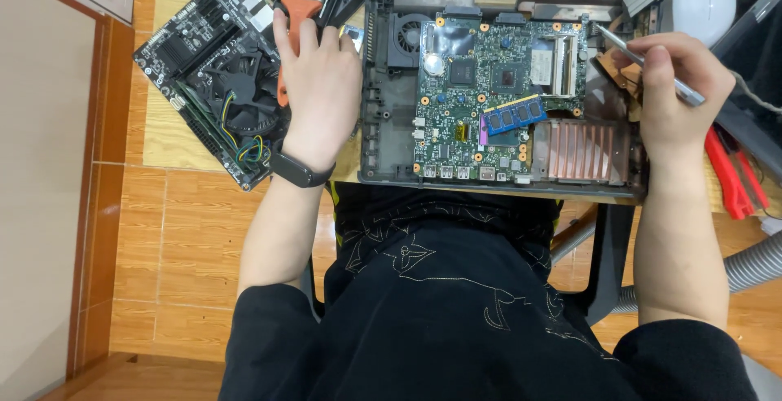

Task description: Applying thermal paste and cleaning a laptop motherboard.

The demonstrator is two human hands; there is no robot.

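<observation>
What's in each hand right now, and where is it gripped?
Left hand grips the paintbrush by its orange handle, below the bristles. Right hand holds the thin metal tool near its rear end, pen-style.

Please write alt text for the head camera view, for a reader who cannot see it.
A seated person works over an opened laptop base showing its green circuit board. The left hand grips an orange-handled brush; the right hand holds a thin metal tool. A desktop motherboard lies left.
</observation>
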